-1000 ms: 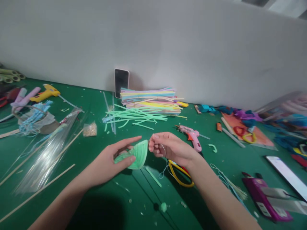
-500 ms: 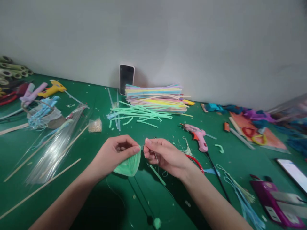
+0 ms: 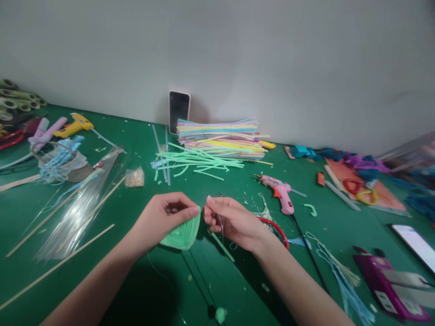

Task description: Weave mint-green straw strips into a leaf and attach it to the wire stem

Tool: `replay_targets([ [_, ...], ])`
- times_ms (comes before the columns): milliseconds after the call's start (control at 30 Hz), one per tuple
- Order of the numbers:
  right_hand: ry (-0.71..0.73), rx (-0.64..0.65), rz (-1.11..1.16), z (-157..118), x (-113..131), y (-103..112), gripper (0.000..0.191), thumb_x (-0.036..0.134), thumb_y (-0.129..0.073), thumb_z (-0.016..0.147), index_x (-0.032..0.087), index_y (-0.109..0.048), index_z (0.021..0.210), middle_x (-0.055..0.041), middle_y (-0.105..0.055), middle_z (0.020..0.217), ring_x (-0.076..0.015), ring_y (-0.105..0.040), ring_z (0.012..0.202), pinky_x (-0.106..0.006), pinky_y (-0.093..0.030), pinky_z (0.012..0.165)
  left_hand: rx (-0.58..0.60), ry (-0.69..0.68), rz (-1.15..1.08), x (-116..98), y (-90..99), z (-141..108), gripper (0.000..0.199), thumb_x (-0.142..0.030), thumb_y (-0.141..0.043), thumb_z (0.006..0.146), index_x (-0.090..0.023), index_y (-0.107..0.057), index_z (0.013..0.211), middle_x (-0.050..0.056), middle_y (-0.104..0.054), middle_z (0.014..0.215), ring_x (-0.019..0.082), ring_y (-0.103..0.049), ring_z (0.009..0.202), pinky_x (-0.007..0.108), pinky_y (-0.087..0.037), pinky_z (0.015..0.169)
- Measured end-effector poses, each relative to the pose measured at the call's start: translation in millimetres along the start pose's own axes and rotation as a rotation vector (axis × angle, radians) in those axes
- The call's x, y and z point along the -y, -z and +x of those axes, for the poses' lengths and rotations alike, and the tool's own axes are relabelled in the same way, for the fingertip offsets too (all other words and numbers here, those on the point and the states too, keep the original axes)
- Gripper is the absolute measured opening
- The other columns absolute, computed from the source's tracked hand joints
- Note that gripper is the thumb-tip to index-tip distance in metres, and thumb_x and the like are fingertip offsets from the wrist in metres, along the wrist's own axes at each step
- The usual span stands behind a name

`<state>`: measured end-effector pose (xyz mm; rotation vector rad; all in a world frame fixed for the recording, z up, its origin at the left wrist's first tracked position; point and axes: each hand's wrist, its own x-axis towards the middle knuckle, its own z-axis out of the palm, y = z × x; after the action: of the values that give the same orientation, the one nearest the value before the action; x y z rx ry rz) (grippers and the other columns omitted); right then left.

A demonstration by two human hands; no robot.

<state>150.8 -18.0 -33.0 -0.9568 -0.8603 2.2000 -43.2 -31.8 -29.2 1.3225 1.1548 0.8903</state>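
Between the thumb and fingers of my left hand [image 3: 166,217] is a light green fan-shaped piece [image 3: 186,234], gripped by its upper corner, its ribbed surface tilted down. Close beside that corner, my right hand [image 3: 236,222] is closed in a pinch on a thin pale thread [image 3: 222,225], which hangs in a loop below the fingers. A small green ball [image 3: 220,315] is low in the view, with its dark shadow next to it. Under my right hand lies a green strip [image 3: 222,247], and red-handled scissors [image 3: 277,228] are partly hidden behind the wrist.
Pastel strips [image 3: 217,136] are piled by the wall before a standing phone [image 3: 179,108]. A pink glue gun [image 3: 280,192] and tassels [image 3: 345,280] lie right. To the left are a yellow glue gun [image 3: 75,126], wooden sticks [image 3: 61,265], clear wrappers [image 3: 78,213] and a bead bag [image 3: 135,177].
The green ball has shifted slightly left. Both hands keep almost the same place and grip, with the right fingers still pinched by the green piece's corner.
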Motion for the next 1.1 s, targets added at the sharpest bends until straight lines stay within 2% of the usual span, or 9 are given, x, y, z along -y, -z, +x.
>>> replay_targets([
  [167, -0.015, -0.028, -0.019, 1.2, -3.4, 0.3, 0.042, 0.051, -0.073, 0.079, 0.014, -0.062, 0.063, 0.0027, -0.054, 0.055, -0.0063, -0.042, 0.049, -0.02, -0.029, 0.048, -0.01, -0.007, 0.024, 2.4, -0.8, 1.5, 0.015, -0.035, -0.075, 0.076, -0.021, -0.076, 0.076, 0.003, -0.074, 0.074, 0.017, -0.063, 0.066, 0.022, -0.044, 0.06],
  [300, 0.087, -0.026, 0.003, -5.7, 3.6, 13.2, 0.037, 0.045, -0.073, 0.08, 0.014, -0.06, 0.065, 0.0022, -0.054, 0.061, -0.0064, -0.043, 0.053, -0.02, -0.03, 0.049, -0.037, 0.078, 0.08, 4.7, 8.2, 4.8, 0.031, -0.048, -0.068, 0.081, -0.019, -0.079, 0.077, 0.004, -0.076, 0.074, 0.019, -0.066, 0.065, 0.023, -0.046, 0.058],
  [433, 0.224, -0.098, 0.064, -20.1, 16.6, 34.6, 0.037, 0.045, -0.075, 0.078, 0.018, -0.054, 0.063, 0.0033, -0.05, 0.062, -0.0085, -0.041, 0.055, -0.021, -0.03, 0.05, -0.05, 0.268, -0.245, 6.6, 24.9, 9.8, 0.049, -0.059, -0.057, 0.085, -0.015, -0.076, 0.074, 0.011, -0.076, 0.07, 0.022, -0.07, 0.064, 0.027, -0.053, 0.059],
  [533, 0.264, -0.177, 0.006, -28.1, 21.4, 47.6, 0.039, 0.048, -0.076, 0.075, 0.019, -0.053, 0.062, 0.0031, -0.047, 0.062, -0.0101, -0.04, 0.056, -0.022, -0.032, 0.05, -0.008, 0.328, -0.464, 6.4, 32.3, 11.7, 0.055, -0.059, -0.051, 0.088, -0.011, -0.075, 0.076, 0.015, -0.076, 0.072, 0.022, -0.072, 0.065, 0.028, -0.056, 0.06],
  [667, 0.258, -0.193, -0.04, -29.6, 16.3, 56.2, 0.039, 0.048, -0.072, 0.08, 0.019, -0.052, 0.064, 0.0025, -0.047, 0.063, -0.0104, -0.042, 0.058, -0.022, -0.034, 0.052, 0.021, 0.284, -0.463, 7.0, 31.1, 11.0, 0.037, -0.045, -0.06, 0.089, -0.012, -0.075, 0.081, 0.012, -0.076, 0.076, 0.018, -0.071, 0.066, 0.024, -0.056, 0.061],
  [767, 0.25, -0.185, 0.008, -28.0, 10.3, 57.8, 0.044, 0.056, -0.059, 0.088, 0.018, -0.054, 0.065, 0.0013, -0.048, 0.064, -0.0109, -0.045, 0.06, -0.022, -0.035, 0.053, 0.029, 0.25, -0.435, 8.8, 28.2, 10.5, 0.025, -0.036, -0.065, 0.087, -0.014, -0.074, 0.084, 0.009, -0.075, 0.078, 0.016, -0.069, 0.069, 0.023, -0.056, 0.063],
  [833, 0.25, -0.192, 0.03, -28.0, 7.6, 57.2, 0.046, 0.059, -0.055, 0.089, 0.018, -0.055, 0.067, 0.0009, -0.049, 0.065, -0.0108, -0.045, 0.06, -0.022, -0.035, 0.053, 0.026, 0.243, -0.462, 9.5, 27.1, 10.8, 0.027, -0.038, -0.063, 0.088, -0.014, -0.074, 0.084, 0.008, -0.074, 0.077, 0.016, -0.068, 0.069, 0.024, -0.056, 0.064],
  [967, 0.256, -0.173, 0.079, -30.9, 3.6, 53.8, 0.035, 0.05, -0.064, 0.086, 0.019, -0.059, 0.072, 0.0021, -0.051, 0.068, -0.0099, -0.047, 0.061, -0.02, -0.035, 0.053, 0.048, 0.213, -0.583, 7.8, 26.6, 11.8, 0.046, -0.049, -0.048, 0.094, -0.013, -0.072, 0.078, 0.009, -0.071, 0.072, 0.018, -0.068, 0.069, 0.026, -0.056, 0.064],
  [1100, 0.237, -0.102, 0.236, -32.4, -2.7, 52.7, 0.025, 0.043, -0.068, 0.085, 0.019, -0.065, 0.08, 0.0018, -0.056, 0.075, -0.0087, -0.051, 0.064, -0.02, -0.04, 0.058, 0.028, 0.205, -0.697, 5.8, 26.3, 12.4, 0.048, -0.044, -0.042, 0.097, -0.013, -0.071, 0.077, 0.007, -0.069, 0.071, 0.018, -0.067, 0.068, 0.027, -0.056, 0.062],
])
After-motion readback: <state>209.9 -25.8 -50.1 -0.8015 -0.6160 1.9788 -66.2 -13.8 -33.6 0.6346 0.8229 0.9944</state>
